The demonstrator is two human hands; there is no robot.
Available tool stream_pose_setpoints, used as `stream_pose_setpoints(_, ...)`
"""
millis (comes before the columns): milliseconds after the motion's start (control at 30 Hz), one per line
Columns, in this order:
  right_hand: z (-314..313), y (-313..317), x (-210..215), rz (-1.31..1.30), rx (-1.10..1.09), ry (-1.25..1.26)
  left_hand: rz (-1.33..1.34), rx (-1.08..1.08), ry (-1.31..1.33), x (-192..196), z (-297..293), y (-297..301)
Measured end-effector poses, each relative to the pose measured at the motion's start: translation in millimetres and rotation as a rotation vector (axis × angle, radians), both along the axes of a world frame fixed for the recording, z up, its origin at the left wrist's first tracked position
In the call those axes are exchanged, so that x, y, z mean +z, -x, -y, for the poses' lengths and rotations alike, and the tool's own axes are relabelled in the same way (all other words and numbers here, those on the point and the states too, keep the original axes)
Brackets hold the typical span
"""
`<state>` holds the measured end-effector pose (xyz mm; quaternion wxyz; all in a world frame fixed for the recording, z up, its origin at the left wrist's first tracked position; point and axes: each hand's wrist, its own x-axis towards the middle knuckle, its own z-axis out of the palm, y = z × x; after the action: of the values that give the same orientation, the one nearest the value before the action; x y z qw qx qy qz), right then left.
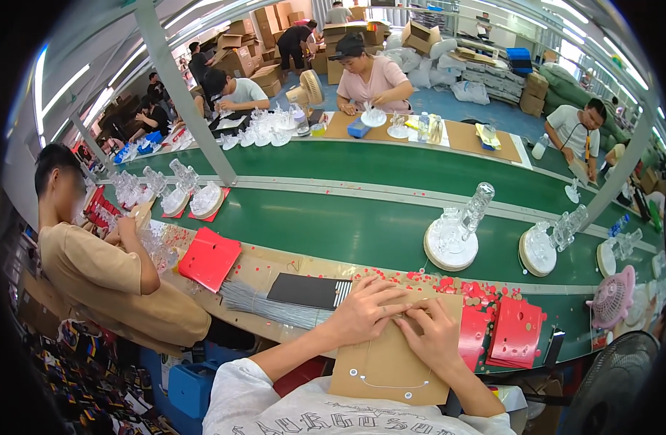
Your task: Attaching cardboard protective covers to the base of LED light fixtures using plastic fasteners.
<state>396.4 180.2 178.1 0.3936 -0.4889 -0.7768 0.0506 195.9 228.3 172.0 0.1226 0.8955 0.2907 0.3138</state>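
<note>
A brown cardboard sheet lies on the bench edge in front of me, with small white round fasteners and a thin wire along its lower part. My left hand rests on its upper left, fingers pressed to the card. My right hand lies on the card beside it, fingertips pinching something small near the top edge where both hands meet. What they pinch is too small to tell.
Red punched cards and red chips lie right of the sheet; a black card, a bundle of wires and more red cards to the left. Clear plastic pieces on white discs ride the green conveyor. A seated person works at my left; a pink fan stands at right.
</note>
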Motion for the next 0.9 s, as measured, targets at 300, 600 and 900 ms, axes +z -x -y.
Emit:
stream_pose_setpoints(300, -3, 4, -8, 0.0, 0.003, -0.059, 0.093, 0.02, 0.075, -2, -3, -5)
stream_pose_setpoints(600, 5, 5, -8, 0.175, 0.094, -0.161, 0.155, 0.023, 0.085, -5, 7, -5)
stream_pose_setpoints(900, -9, -9, 0, -0.15, 0.182, 0.124, 0.168, 0.01, 0.176, 6, -2, 8)
